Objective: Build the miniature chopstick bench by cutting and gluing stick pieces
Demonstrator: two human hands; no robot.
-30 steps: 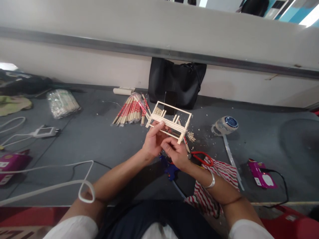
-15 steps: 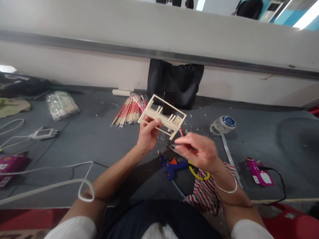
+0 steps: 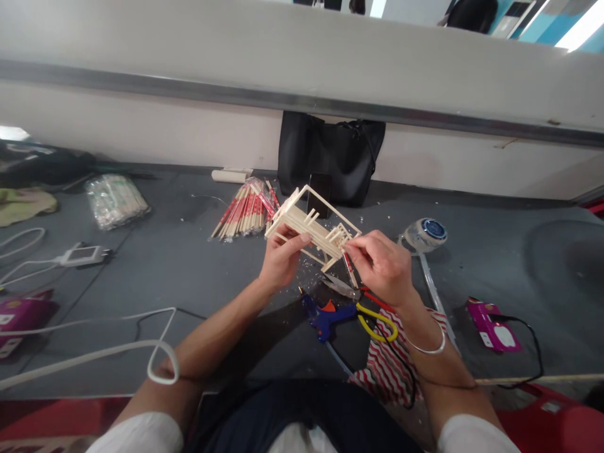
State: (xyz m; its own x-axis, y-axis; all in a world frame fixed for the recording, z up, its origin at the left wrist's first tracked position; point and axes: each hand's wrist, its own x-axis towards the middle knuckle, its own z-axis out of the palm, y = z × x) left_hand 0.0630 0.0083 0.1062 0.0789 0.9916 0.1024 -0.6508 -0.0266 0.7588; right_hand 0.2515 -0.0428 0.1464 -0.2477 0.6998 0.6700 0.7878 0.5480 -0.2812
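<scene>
Left hand (image 3: 280,257): thumb, fingers clamped on pale rectangular wooden-stick frame (image 3: 296,218). Right hand (image 3: 384,267): fingertips pinched together, touching frame's right end.

A single camera, worn on the person's head, looks forward and down across the worktop (image 3: 198,264); it faces the black bag (image 3: 331,148), which sits just above the middle of the view; the wall (image 3: 189,138) rises behind the bag, and a strip of room shows at the top edge, beyond it; the left hand (image 3: 282,259) and right hand (image 3: 384,267) come nearer the lens than the bag; the lap (image 3: 302,415), well below the bag, lies along the bottom edge.
</scene>
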